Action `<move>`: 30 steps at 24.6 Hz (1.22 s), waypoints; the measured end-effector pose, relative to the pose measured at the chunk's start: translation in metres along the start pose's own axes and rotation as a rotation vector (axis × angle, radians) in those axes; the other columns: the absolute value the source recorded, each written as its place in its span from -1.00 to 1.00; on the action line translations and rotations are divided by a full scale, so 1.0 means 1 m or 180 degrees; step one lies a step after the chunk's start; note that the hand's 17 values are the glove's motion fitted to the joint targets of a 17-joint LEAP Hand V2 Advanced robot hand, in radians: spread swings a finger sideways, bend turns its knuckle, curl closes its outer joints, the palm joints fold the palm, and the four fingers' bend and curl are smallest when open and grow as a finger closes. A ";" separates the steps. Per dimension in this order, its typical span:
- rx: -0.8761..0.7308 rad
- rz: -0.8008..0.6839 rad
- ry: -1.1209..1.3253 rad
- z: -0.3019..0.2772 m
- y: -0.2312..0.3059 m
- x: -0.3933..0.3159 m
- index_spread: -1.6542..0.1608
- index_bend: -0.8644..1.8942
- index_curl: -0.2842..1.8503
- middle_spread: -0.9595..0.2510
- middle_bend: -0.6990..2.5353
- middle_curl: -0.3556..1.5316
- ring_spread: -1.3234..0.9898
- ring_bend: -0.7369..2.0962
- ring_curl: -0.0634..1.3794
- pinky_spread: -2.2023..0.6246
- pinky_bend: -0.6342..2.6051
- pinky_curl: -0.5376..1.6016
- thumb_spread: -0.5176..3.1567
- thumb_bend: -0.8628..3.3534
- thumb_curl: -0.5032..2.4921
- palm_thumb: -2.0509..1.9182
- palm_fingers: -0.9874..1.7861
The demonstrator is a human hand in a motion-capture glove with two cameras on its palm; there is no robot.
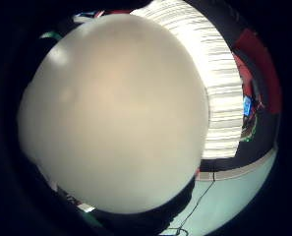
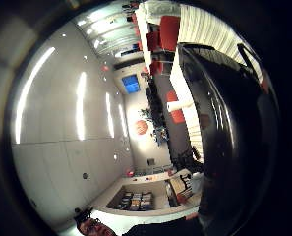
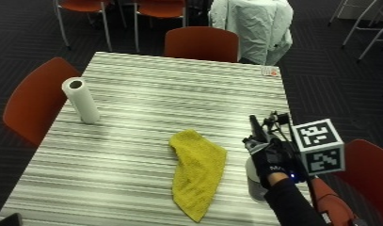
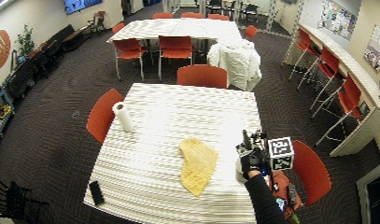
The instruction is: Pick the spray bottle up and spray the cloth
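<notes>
On the striped bench (image 3: 147, 94), reading from the left side across, a paper towel roll (image 3: 80, 100) stands upright near the nine o'clock edge, the yellow cloth (image 3: 196, 172) lies flat and elongated around the middle toward six o'clock, and the gloved right hand (image 3: 270, 157) sits at about four o'clock, just beside the cloth's right edge but apart from it. The hand's fingers are curled round the pale body of the spray bottle (image 3: 255, 181), whose dark nozzle head rises above the glove toward twelve o'clock; the bottle's rounded white wall fills the little-finger palm view (image 1: 113, 113), which fits a bottle sitting right against the palm. Whether its base is touching the bench or just off it cannot be told from these views. The step in hand looks like the lift and aim. To do it well, the bottle should come straight up, staying upright so the liquid reaches the intake, then the wrist should turn until the nozzle faces nine o'clock, toward the cloth rather than the bare bench. A finger must reach the trigger without the others slipping down the smooth body. Aiming at the broad upper part of the cloth leaves the most margin for mist drift.
</notes>
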State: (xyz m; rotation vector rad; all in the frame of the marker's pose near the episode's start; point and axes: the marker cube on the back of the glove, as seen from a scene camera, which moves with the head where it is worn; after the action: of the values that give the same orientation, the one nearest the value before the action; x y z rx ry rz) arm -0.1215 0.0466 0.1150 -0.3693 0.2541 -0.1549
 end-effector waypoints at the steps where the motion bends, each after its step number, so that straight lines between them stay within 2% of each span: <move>1: -0.0104 -0.0002 0.0044 0.011 0.000 -0.003 0.73 -0.05 -0.20 0.58 -0.22 -0.03 0.10 -0.11 -0.25 0.63 -0.53 -0.34 -0.15 -0.52 -0.17 0.66 0.35; 9: -0.0761 0.0165 0.0370 0.080 0.002 -0.007 0.74 -0.06 -0.19 0.58 -0.22 -0.02 0.10 -0.11 -0.24 0.63 -0.54 -0.34 -0.17 -0.52 -0.16 0.66 0.35; 17: -0.1058 0.0449 0.0677 0.097 -0.013 0.007 0.74 -0.08 -0.19 0.58 -0.23 -0.01 0.10 -0.10 -0.23 0.63 -0.54 -0.33 -0.18 -0.52 -0.15 0.66 0.37; 25: -0.1519 0.1142 0.1530 0.100 -0.026 0.039 0.74 -0.12 -0.19 0.58 -0.25 -0.01 0.11 -0.10 -0.22 0.63 -0.50 -0.29 -0.22 -0.53 -0.13 0.66 0.43; 30: -0.1790 0.1778 0.1933 0.094 -0.026 0.064 0.74 -0.14 -0.19 0.58 -0.26 -0.01 0.10 -0.11 -0.22 0.63 -0.50 -0.26 -0.25 -0.54 -0.12 0.66 0.46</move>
State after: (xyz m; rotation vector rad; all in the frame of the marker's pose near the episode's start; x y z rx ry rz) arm -0.0377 0.0421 0.1956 -0.7899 0.9980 0.3743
